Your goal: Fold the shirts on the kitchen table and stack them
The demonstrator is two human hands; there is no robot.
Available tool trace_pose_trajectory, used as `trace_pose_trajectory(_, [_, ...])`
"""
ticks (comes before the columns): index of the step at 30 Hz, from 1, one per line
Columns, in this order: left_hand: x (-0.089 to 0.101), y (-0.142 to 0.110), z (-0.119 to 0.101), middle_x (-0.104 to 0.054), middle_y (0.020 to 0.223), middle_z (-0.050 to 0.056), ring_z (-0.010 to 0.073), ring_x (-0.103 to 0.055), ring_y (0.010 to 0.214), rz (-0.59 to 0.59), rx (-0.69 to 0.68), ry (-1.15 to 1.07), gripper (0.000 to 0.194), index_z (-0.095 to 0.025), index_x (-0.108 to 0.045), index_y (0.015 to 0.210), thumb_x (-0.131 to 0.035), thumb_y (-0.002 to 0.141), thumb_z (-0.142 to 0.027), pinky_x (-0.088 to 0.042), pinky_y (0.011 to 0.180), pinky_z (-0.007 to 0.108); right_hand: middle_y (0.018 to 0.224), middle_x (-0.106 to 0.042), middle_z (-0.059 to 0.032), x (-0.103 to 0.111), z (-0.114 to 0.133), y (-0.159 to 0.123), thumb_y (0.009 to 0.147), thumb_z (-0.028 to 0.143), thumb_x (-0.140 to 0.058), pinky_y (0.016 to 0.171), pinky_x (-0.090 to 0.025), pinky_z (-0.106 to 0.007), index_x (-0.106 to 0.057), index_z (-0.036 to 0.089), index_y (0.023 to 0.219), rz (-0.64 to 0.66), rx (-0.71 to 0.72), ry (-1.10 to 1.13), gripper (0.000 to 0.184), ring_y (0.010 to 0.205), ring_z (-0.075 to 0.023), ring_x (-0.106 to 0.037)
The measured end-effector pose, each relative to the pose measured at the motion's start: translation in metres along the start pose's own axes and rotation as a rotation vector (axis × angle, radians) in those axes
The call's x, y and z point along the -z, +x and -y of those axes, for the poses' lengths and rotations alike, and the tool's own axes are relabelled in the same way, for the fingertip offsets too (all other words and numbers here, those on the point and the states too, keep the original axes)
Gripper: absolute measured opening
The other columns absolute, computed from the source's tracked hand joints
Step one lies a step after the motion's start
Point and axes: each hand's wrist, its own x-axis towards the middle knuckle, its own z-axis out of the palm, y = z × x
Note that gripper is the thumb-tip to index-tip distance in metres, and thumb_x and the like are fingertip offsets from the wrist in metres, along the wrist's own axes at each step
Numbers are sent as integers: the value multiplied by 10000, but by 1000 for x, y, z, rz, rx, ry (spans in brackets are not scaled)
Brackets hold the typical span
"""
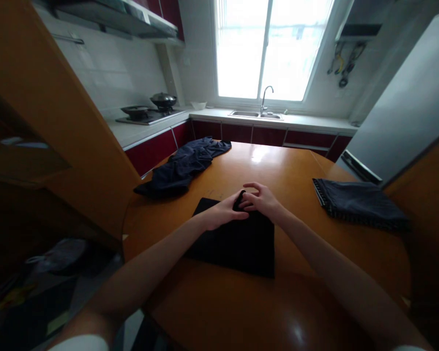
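Observation:
A black folded cloth [237,243] lies flat on the round wooden table in front of me. My left hand [223,212] is over its far part, thumb stretched out, with a dark bit of the cloth bunched between thumb and fingers. From the right, my right hand [262,200] meets it, fingers curved and apart, their tips beside the bunched bit and close to the left fingers. Whether the right fingertips press on the fabric is hard to make out.
A crumpled dark blue garment [185,168] lies at the table's [289,302] far left. Folded dark grey cloth [362,202] sits at the right. Beyond are a counter with a sink [246,113], a stove with pans [163,100], and a fridge [406,97].

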Motion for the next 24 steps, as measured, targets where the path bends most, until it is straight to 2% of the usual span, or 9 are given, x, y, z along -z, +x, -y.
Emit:
trace_pose_trajectory(2, [-4,3,6,-673,1254,89,264,-604,1185,-87,18,5,614,-183,-592,1330,-743,737,-128,-439,1043,384,776,-721,-35,10,-2,-4,844,229,-633,619,-603,-305,-586,192,1110,-3,76,-15,272,696,-184,-723])
trace_pose_trajectory(6, [-12,3,5,-722,1011,61,215,-693,881,-147,181,-153,498,-181,-612,1251,-665,761,-110,-536,820,334,903,-728,-62,37,-23,-12,869,370,-604,707,-567,-321,-658,202,1043,-306,434,-215,247,846,-206,-704])
trace_pose_trajectory(7, [-14,1,2,-721,978,54,201,-692,837,-160,206,-181,480,-184,-618,1230,-667,759,-105,-540,782,314,909,-728,-65,44,-31,-14,881,398,-589,741,-554,-326,-670,200,1030,-344,486,-251,260,873,-211,-695])
trace_pose_trajectory(8, [-15,0,-2,-720,957,48,189,-690,808,-177,224,-198,461,-186,-627,1207,-672,756,-100,-542,756,295,910,-729,-66,50,-40,-15,893,424,-574,769,-541,-330,-681,197,1009,-342,508,-268,277,886,-214,-687])
trace_pose_trajectory(10, [-17,-4,-13,-722,948,41,172,-688,792,-206,246,-215,439,-187,-647,1170,-678,744,-82,-542,739,266,875,-726,-61,61,-56,-16,915,473,-541,773,-519,-325,-702,188,944,-248,485,-258,328,853,-212,-671])
trace_pose_trajectory(14, [-12,-12,-34,-739,962,36,165,-703,794,-264,277,-269,489,-199,-659,1197,-675,728,-61,-555,743,243,756,-676,-28,65,-71,-13,926,554,-504,668,-474,-293,-697,182,801,-98,411,-220,438,728,-188,-605])
trace_pose_trajectory(19, [22,-22,-45,-748,954,63,181,-724,751,-296,334,-297,497,-181,-658,1193,-719,712,-70,-582,711,269,697,-644,-9,51,-62,3,881,548,-570,609,-440,-270,-669,179,756,-31,411,-222,402,671,-164,-570])
trace_pose_trajectory(21, [42,-28,-37,-751,938,71,186,-729,744,-327,373,-277,504,-166,-656,1194,-725,705,-65,-585,717,276,721,-679,-21,41,-62,14,858,504,-602,606,-448,-268,-696,170,794,-3,387,-270,353,676,-167,-592])
trace_pose_trajectory(24, [70,-39,-12,-757,960,79,186,-729,743,-374,419,-229,536,-161,-639,1234,-741,712,-88,-579,707,267,770,-727,-46,25,-69,30,832,424,-631,631,-472,-271,-728,166,811,16,352,-370,276,705,-177,-638])
